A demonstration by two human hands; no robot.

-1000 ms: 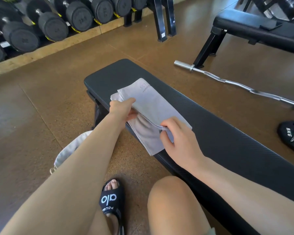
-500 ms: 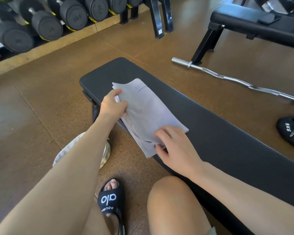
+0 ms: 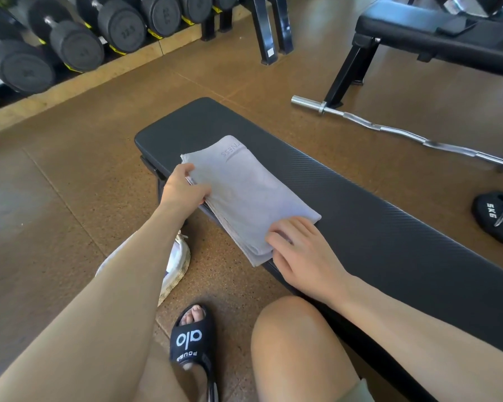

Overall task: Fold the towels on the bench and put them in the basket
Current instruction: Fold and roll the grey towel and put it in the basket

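- Folded pale grey cloth towel (image 3: 246,195): lies on the near edge of the black padded worktop (image 3: 389,227), between the two hands; its near corner overhangs the worktop edge. Printed lettering shows at its far end.
- Left hand (image 3: 183,188): at the left long edge of the towel, towards its far end; thumb on top of the cloth, the other fingers curled round the layered edge, gripping it.
- Right hand (image 3: 299,253): at the towel's near end; fingers bent, their tips pressing down on the top layer near the corner, the thumb beside the overhanging edge. Whether any cloth is pinched under the fingers cannot be told.
- Woven straw basket with white cloth lining (image 3: 176,268): stands on the brown floor below the left forearm, beside the worktop and largely hidden by the arm.
- Black slide sandal with white lettering (image 3: 190,339): on the person's foot, on the floor nearer than both hands; a bare knee lies beneath the right forearm.
- Chrome curl bar (image 3: 404,132): on the floor beyond the worktop, far right of the right hand.
- Black weight plate (image 3: 494,219): on the floor to the right of the right hand, past the worktop.
- Row of black dumbbells (image 3: 70,44): on a rack well beyond the left hand.
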